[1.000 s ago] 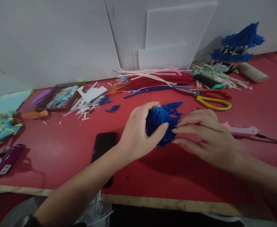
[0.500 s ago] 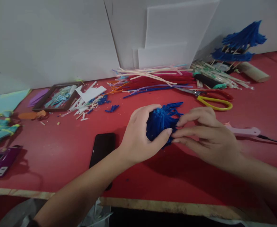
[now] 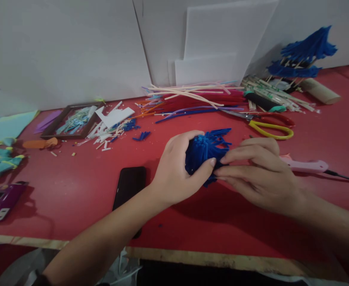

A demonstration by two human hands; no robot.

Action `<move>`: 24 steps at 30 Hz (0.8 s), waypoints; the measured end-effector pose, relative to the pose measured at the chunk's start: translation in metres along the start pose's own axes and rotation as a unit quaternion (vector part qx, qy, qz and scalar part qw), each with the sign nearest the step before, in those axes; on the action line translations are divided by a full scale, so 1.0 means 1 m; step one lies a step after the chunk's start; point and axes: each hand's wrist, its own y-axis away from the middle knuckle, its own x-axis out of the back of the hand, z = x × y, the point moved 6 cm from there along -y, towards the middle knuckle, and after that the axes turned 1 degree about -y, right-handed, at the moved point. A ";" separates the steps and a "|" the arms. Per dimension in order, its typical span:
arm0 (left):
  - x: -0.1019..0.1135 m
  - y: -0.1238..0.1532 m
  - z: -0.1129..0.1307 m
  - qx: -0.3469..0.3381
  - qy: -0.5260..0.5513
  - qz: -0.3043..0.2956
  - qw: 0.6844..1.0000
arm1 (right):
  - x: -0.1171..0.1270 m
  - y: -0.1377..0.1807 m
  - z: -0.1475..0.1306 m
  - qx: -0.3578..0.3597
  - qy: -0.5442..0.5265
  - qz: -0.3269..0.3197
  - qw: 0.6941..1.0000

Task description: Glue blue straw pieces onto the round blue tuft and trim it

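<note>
A bundle of blue pipe cleaners (image 3: 206,149), fanned out into a rounded tuft, is held above the red table. My left hand (image 3: 177,171) wraps around its left side, thumb across the front and fingers over the top. At the lower right edge of the bundle, the fingertips of my right hand (image 3: 258,171) are pinched together on the blue strand ends. The exact strand between those fingertips is hidden. Just left of my left forearm lies a black phone (image 3: 129,184), partly covered by the arm.
Behind the hands lie loose pipe cleaners (image 3: 192,97) and scissors (image 3: 270,129). A pink corded tool (image 3: 308,165) rests at right. A blue tiered model (image 3: 308,47) stands at back right. Left are a brown tray (image 3: 51,133), scraps (image 3: 103,135) and a purple device (image 3: 6,204).
My right hand's fingers have shifted slightly and drawn closer together at the bundle's edge. My left hand keeps the same hold, and the bundle has barely moved.
</note>
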 end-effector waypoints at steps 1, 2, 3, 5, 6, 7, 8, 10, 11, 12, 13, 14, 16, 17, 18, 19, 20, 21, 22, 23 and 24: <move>0.000 0.000 0.000 0.001 -0.001 -0.001 1.000 | 0.000 0.000 0.000 0.000 0.001 -0.001 1.000; -0.001 0.000 0.000 0.002 0.000 -0.001 1.000 | -0.001 -0.001 -0.001 0.003 0.002 -0.004 1.000; -0.001 0.001 0.000 0.003 0.001 0.000 1.000 | -0.001 -0.002 -0.002 0.005 0.004 -0.005 1.000; 0.001 0.001 0.000 0.001 0.014 0.019 1.000 | -0.001 -0.003 -0.003 0.006 0.005 0.002 1.000; 0.003 0.001 0.001 -0.007 0.026 0.038 0.999 | -0.001 -0.003 -0.003 0.004 0.004 0.005 1.000; 0.007 0.000 0.002 -0.016 0.041 0.063 0.997 | -0.001 -0.003 -0.003 0.003 0.001 0.006 1.000; 0.012 0.000 0.002 -0.024 0.054 0.090 0.994 | -0.001 -0.002 -0.003 0.001 -0.002 0.008 1.000; 0.022 -0.002 0.002 -0.032 0.071 0.133 0.988 | 0.000 -0.002 -0.002 -0.001 -0.010 0.004 1.000; 0.027 -0.004 0.002 -0.033 0.071 0.147 0.986 | 0.001 -0.002 -0.002 0.000 -0.013 0.001 1.000; 0.032 -0.005 0.001 -0.033 0.066 0.155 0.985 | 0.002 -0.002 -0.001 0.001 -0.015 -0.001 1.000; 0.037 -0.007 0.001 -0.035 0.060 0.158 0.985 | 0.003 -0.002 0.000 0.001 -0.018 -0.004 1.000; 0.041 -0.008 0.002 -0.039 0.053 0.159 0.985 | 0.005 -0.002 0.001 0.001 -0.020 -0.008 1.000; 0.047 -0.010 0.001 -0.038 0.047 0.157 0.986 | 0.007 -0.003 0.003 -0.006 -0.022 -0.012 1.000; 0.049 -0.010 0.000 -0.031 0.054 0.158 0.985 | 0.008 -0.003 0.004 -0.009 -0.023 -0.015 1.000; 0.051 -0.010 -0.002 -0.021 0.069 0.160 0.984 | 0.008 -0.003 0.004 -0.013 -0.023 -0.017 1.000; 0.052 -0.009 -0.003 -0.010 0.089 0.159 0.983 | 0.007 -0.002 0.005 -0.018 -0.024 -0.014 0.999; 0.052 -0.009 -0.006 0.002 0.112 0.154 0.982 | 0.007 -0.001 0.005 -0.024 -0.026 -0.008 0.999; 0.052 -0.008 -0.008 0.014 0.131 0.148 0.980 | 0.007 0.000 0.006 -0.032 -0.029 0.000 0.999; 0.053 -0.008 -0.012 0.026 0.144 0.142 0.979 | 0.007 0.000 0.007 -0.039 -0.032 0.010 0.999; 0.055 -0.008 -0.017 0.040 0.146 0.140 0.979 | 0.007 0.001 0.007 -0.045 -0.034 0.019 0.998; 0.059 -0.009 -0.024 0.053 0.138 0.143 0.979 | 0.008 0.001 0.008 -0.048 -0.036 0.026 0.998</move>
